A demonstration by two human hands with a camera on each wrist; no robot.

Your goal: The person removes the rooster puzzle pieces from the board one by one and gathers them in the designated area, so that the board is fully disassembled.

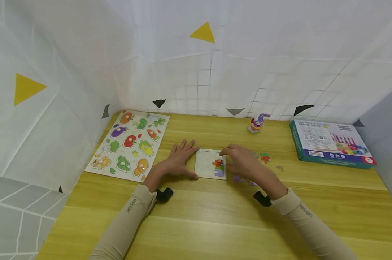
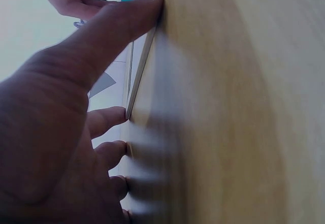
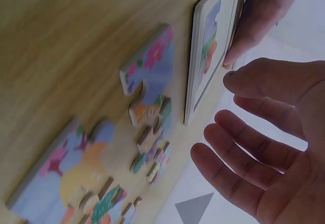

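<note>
A small white puzzle tray [image 1: 204, 164] lies flat in the middle of the table, with a red and purple puzzle piece [image 1: 219, 171] set at its lower right corner. Thumb and index fingertip of my left hand [image 1: 179, 160] touch the tray's left side, the other fingers spread on the tabletop. My right hand [image 1: 244, 162] hovers by the tray's right edge, fingers loosely bent and nothing between them in the right wrist view. Several loose puzzle pieces [image 3: 152, 69] lie just right of the tray, partly hidden under that hand in the head view.
A vegetable peg puzzle board [image 1: 135, 146] lies on the left of the wooden table [image 1: 196, 224]. Toward the back stands a small purple rabbit-eared toy [image 1: 256, 123]. A teal and white box [image 1: 332, 143] is at the right, and white sheeting [image 1: 170, 79] hangs behind.
</note>
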